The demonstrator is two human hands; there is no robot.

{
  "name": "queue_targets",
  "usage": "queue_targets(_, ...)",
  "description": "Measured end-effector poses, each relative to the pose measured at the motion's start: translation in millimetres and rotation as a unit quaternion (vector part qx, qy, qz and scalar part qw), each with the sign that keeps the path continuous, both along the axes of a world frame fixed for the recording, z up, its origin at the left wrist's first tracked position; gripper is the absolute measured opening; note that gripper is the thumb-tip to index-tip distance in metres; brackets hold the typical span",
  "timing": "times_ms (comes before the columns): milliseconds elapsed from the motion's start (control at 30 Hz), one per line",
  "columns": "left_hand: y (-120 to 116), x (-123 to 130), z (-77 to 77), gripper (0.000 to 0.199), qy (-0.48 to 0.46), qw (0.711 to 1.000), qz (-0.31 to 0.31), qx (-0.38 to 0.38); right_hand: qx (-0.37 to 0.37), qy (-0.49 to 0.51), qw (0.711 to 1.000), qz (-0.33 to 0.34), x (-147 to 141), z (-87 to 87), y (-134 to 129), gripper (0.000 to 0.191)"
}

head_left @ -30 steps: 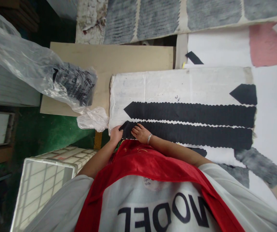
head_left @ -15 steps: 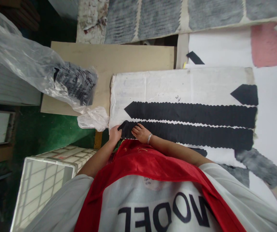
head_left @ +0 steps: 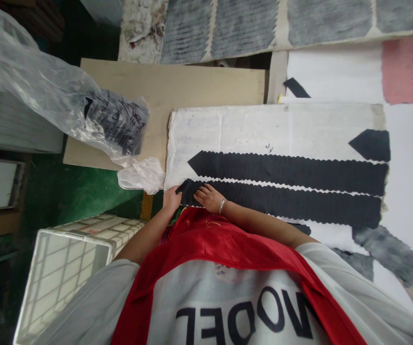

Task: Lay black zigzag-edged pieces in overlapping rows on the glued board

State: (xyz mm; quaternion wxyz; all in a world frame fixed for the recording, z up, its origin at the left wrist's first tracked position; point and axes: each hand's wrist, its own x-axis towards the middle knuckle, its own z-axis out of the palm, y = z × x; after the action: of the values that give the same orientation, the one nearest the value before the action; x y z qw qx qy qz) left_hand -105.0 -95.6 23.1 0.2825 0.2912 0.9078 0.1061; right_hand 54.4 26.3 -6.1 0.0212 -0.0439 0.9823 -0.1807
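A long black fabric strip [head_left: 292,206] with scalloped edges lies along the near side of a white board [head_left: 242,129]. Its left end is lifted and creased in my left hand [head_left: 172,199], whose fingers are closed on it. My right hand [head_left: 209,198] rests palm down on the same strip, just right of the crease, fingers stretched out. Parallel to it on the far side lies a second black strip [head_left: 285,167] with a pointed left end. A short pointed black piece [head_left: 371,144] sits at the board's right edge.
To the left, a clear plastic bag [head_left: 116,122] holding black material lies on a beige board [head_left: 173,81]. A white plastic crate [head_left: 65,273] stands at lower left. Grey patterned sheets [head_left: 245,28] line the far side. White paper [head_left: 411,167] spreads at the right.
The view has shifted slightly, so the board and strips appear a little further right. My right hand sits marginally closer to my left; both hands stay on the near strip.
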Motion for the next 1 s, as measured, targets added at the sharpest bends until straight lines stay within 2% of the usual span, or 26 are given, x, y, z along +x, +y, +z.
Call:
queue_targets(367,-2,-1,-1.0,0.035,0.003,1.000,-0.003,0.002,0.040,0.008,0.999,0.014,-7,-2.7,-1,0.036)
queue_targets(1000,-7,-11,-3.5,0.035,0.022,1.000,-0.008,-0.002,0.016,0.006,1.000,0.024,-11,-1.6,-3,0.034)
